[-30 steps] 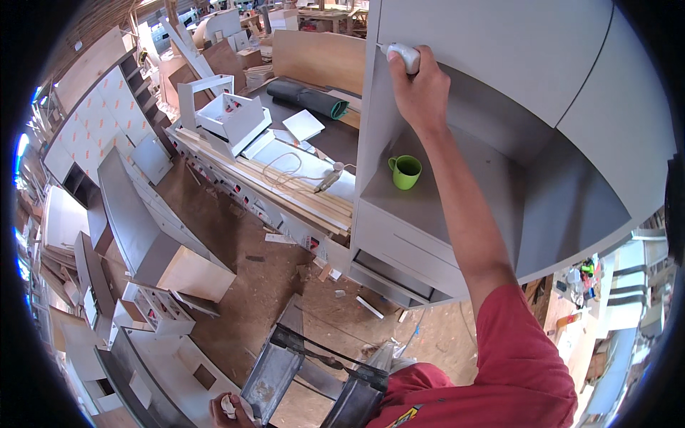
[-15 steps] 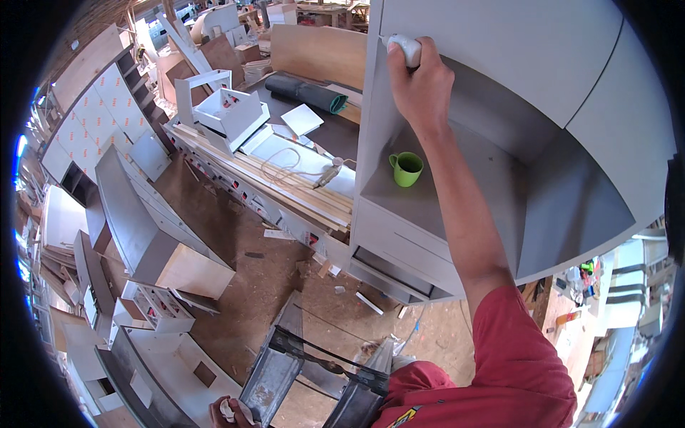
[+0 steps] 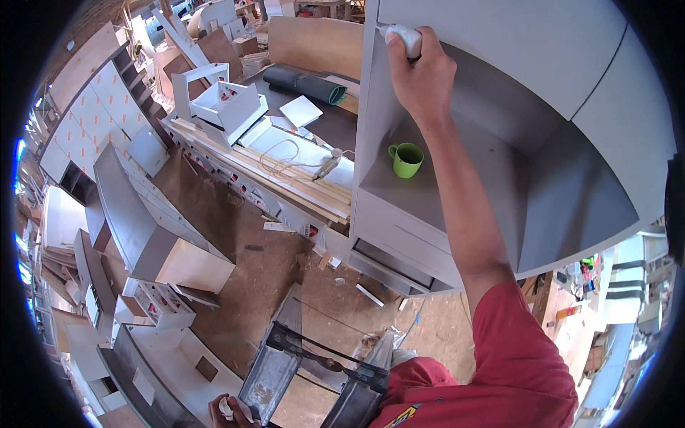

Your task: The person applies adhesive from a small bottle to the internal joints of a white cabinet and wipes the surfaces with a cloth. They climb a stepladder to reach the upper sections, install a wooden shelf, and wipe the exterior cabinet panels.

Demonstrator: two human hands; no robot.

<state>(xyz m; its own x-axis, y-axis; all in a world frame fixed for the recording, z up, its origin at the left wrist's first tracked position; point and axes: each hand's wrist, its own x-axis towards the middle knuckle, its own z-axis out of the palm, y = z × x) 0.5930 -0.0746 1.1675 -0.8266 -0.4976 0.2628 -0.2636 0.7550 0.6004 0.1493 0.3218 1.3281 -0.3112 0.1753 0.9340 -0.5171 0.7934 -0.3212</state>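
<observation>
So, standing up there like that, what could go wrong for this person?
Three things, I'd guess. The person seems to stand on a metal stepladder over a littered floor, so leaning could tip it. The right hand reaches high, pressing a small pale block against the grey cabinet; if the grip slips, it could drop. The green cup sits on the shelf below that arm and might get knocked off.

Right hand (image 3: 421, 75), upper centre of frame, on the cabinet's (image 3: 542, 43) top edge. Cup (image 3: 407, 160) sits inside the cabinet, below the hand. Workbench (image 3: 285, 143) lies left of the cabinet. Stepladder (image 3: 314, 364) at bottom centre, left hand (image 3: 228, 410) beside it.
</observation>
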